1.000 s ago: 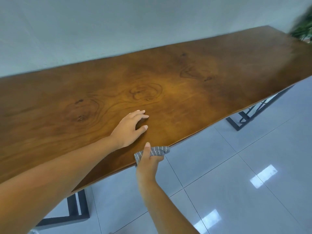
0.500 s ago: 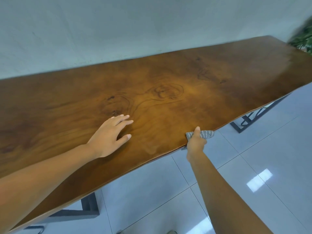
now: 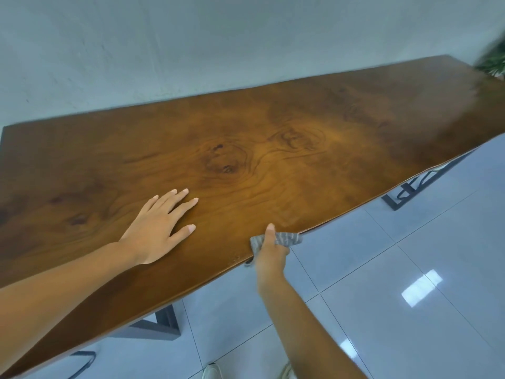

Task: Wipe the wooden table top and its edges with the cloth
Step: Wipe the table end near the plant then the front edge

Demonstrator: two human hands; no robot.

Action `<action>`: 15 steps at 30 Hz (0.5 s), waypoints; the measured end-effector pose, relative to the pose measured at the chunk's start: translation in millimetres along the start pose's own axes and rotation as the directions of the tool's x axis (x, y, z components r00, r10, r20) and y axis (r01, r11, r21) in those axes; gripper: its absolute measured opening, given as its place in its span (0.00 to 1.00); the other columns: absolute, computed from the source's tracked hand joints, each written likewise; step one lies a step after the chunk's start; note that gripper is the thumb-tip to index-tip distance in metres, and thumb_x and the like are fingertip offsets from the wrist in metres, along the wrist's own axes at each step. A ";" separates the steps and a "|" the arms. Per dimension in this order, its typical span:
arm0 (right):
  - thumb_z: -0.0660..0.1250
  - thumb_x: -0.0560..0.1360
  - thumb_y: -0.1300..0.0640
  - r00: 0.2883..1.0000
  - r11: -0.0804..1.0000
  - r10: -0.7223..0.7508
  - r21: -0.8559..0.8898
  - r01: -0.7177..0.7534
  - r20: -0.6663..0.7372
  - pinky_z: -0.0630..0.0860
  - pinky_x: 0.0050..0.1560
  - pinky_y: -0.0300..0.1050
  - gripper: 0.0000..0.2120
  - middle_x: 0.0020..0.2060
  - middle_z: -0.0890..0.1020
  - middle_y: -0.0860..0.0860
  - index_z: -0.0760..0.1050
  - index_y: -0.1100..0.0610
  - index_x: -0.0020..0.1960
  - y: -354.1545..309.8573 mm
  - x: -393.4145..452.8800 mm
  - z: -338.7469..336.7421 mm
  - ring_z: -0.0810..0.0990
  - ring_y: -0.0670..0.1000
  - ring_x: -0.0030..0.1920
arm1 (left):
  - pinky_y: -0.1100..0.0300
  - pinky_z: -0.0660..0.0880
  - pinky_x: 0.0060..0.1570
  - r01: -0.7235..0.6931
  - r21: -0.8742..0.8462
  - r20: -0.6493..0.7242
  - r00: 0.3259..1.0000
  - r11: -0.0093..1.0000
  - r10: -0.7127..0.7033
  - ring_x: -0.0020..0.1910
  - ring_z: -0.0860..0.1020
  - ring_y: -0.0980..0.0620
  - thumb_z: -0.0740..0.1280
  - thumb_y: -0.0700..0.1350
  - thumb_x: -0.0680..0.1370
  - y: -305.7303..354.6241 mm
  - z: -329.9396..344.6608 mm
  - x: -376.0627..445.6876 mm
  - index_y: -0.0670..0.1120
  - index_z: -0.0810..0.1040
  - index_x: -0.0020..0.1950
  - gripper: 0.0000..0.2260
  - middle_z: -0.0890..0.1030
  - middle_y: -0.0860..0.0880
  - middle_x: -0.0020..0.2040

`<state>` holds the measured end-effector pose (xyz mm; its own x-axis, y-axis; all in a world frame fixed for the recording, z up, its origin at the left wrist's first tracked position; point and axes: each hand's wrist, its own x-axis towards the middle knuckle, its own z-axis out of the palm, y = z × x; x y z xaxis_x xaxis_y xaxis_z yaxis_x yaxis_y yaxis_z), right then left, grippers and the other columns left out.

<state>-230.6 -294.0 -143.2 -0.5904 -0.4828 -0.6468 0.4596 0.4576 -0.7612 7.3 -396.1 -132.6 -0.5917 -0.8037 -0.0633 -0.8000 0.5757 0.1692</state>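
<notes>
Being gripped by the right hand, thumb on top: striped cloth, pressed against the wooden table top's near edge. Left hand is being rested flat, fingers spread, on the top.

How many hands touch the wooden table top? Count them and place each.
2. The left hand rests flat on the table top; the right hand holds the cloth against its near edge, thumb on top.
</notes>
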 end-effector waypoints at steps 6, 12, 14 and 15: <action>0.61 0.80 0.36 0.983 0.999 -0.045 0.008 0.047 -0.178 0.71 0.68 0.53 0.37 0.71 0.73 0.59 0.61 0.61 0.78 -53.6 55.2 -35.8 0.73 0.61 0.69 | 0.52 0.44 0.79 0.011 0.032 -0.051 0.999 0.999 -0.009 0.83 0.48 0.52 0.39 0.69 0.81 -1.1 9.2 -4.5 0.59 0.52 0.83 0.32 0.52 0.54 0.84; 0.61 0.81 0.36 0.977 0.998 -0.031 0.055 0.043 -0.213 0.73 0.62 0.52 0.35 0.68 0.74 0.57 0.60 0.59 0.77 -44.8 35.1 -22.8 0.74 0.60 0.66 | 0.51 0.45 0.80 0.012 0.021 -0.066 0.998 1.000 -0.010 0.83 0.48 0.52 0.41 0.69 0.81 -1.7 8.2 -4.3 0.59 0.53 0.83 0.31 0.52 0.54 0.84; 0.62 0.81 0.38 0.983 0.996 -0.037 0.067 0.050 -0.179 0.71 0.56 0.50 0.35 0.67 0.74 0.58 0.58 0.60 0.77 -25.0 8.3 -5.4 0.75 0.58 0.61 | 0.52 0.44 0.80 0.013 0.017 -0.072 0.997 1.000 -0.011 0.83 0.48 0.53 0.40 0.69 0.81 -0.7 7.8 -3.9 0.59 0.53 0.83 0.31 0.52 0.55 0.84; 0.63 0.81 0.38 0.986 0.995 -0.040 0.079 0.053 -0.162 0.72 0.55 0.49 0.35 0.66 0.74 0.58 0.58 0.60 0.77 -12.2 -4.2 4.6 0.75 0.58 0.58 | 0.52 0.44 0.80 0.015 0.013 -0.075 0.997 1.000 -0.014 0.83 0.47 0.53 0.40 0.69 0.81 -0.4 7.5 -3.7 0.59 0.53 0.83 0.31 0.52 0.55 0.84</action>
<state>-230.7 -300.9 -131.4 -0.7079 -0.3733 -0.5996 0.4785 0.3710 -0.7959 9.0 -392.3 -139.9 -0.5714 -0.8206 0.0079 -0.8099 0.5655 0.1557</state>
